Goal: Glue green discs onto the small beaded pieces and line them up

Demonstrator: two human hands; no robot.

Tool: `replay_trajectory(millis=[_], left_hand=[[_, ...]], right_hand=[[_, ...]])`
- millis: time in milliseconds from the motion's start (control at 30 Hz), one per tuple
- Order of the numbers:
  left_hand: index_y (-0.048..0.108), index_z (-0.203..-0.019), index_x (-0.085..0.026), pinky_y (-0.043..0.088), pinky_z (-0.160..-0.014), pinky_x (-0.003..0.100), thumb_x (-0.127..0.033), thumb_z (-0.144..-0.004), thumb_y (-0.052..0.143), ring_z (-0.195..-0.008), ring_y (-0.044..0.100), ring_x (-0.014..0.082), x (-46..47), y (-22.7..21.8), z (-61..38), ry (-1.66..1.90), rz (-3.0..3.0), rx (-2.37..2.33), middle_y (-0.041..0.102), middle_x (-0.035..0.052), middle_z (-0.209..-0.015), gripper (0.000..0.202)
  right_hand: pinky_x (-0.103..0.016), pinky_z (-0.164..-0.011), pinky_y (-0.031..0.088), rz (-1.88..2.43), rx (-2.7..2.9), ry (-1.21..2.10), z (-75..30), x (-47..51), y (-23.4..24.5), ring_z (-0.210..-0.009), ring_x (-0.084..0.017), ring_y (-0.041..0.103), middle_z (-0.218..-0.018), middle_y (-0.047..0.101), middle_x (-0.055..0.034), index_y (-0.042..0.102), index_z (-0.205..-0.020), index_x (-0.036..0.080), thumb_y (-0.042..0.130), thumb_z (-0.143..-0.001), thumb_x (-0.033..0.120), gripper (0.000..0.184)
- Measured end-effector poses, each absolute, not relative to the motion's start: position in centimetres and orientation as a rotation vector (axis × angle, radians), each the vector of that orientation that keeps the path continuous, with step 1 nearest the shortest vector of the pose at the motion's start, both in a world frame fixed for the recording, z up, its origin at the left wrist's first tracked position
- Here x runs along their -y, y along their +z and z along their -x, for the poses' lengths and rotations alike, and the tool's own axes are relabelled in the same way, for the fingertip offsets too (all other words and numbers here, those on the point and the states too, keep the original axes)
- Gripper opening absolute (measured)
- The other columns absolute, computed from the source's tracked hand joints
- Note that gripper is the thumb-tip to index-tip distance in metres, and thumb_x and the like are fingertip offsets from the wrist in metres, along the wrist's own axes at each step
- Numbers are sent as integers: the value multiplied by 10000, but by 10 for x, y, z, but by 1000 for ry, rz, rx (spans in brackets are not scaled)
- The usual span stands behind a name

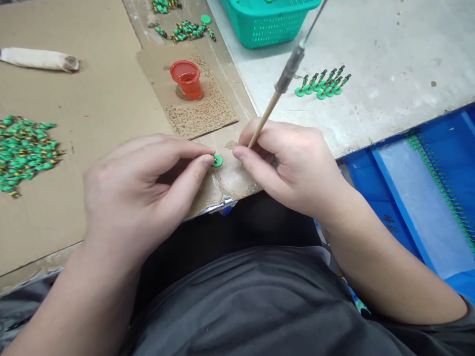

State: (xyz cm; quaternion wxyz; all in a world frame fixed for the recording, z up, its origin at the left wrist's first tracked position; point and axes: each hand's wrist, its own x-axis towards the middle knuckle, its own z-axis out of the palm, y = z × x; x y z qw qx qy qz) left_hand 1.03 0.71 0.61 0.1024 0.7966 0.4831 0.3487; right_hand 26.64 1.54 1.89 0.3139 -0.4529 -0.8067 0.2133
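My left hand [148, 183] pinches a tiny figurine by its upper part. The figurine's round green base [217, 160] shows just past the fingertips, while the rest is hidden by them. To the right, my right hand [285, 163] grips a thin wooden-handled tool [270, 106] between thumb and fingers. A dark sleeve wraps the tool's upper part, and a thin metal needle points up and away from me. The tool's lower end is in the hand, a little apart from the figurine. Beyond both hands stands a small red cup [191, 84] of liquid.
The cup stands on a spotted cardboard piece [202, 118]. Green figures lie heaped on cardboard at left [27, 153] and at the back [187, 30]. Several figurines on bases [326, 86] stand at right, near a green basket [274, 27]. A wrapped stick [39, 58] lies upper left; blue trays [393, 173] sit lower right.
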Motion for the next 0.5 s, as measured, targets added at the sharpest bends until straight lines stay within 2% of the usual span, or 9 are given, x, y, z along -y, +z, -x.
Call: replay_trajectory(millis=[167, 300, 400, 500], left_hand=[[938, -1110, -304, 592, -883, 268, -386, -1148, 792, -922, 818, 140, -4, 7, -10, 1040, -2244, -1448, 918, -58, -1031, 172], [957, -1146, -314, 603, -910, 270, -372, -1144, 782, -976, 848, 161, 5, 12, -18, 1031, -2123, -1597, 933, -63, -1086, 184], [966, -1161, -320, 613, -912, 270, -351, -1148, 771, -953, 846, 163, 9, 16, -23, 1019, -2110, -1639, 932, -65, -1072, 198], [968, -1166, -311, 617, -899, 269, -351, -1154, 770, -926, 839, 155, 8, 18, -23, 1000, -2138, -1645, 926, -65, -1038, 203]], right_hand=[[-311, -887, 637, 1202, 2066, 580, -253, -15, 18, -883, -178, 787, -983, 799, 11, 729, -1067, 278, 656, -1254, 458, 270], [-290, -932, 649, 1163, 2048, 562, -237, -18, 12, -998, -157, 826, -1034, 780, 45, 758, -1186, 291, 564, -1292, 471, 285], [-297, -937, 652, 1175, 2083, 560, -231, -21, 9, -1059, -159, 834, -1058, 759, 44, 754, -1121, 279, 500, -1308, 484, 376], [-290, -954, 661, 1168, 2066, 576, -232, -22, 9, -1021, -153, 827, -1027, 763, 40, 733, -1059, 272, 585, -1285, 437, 317]])
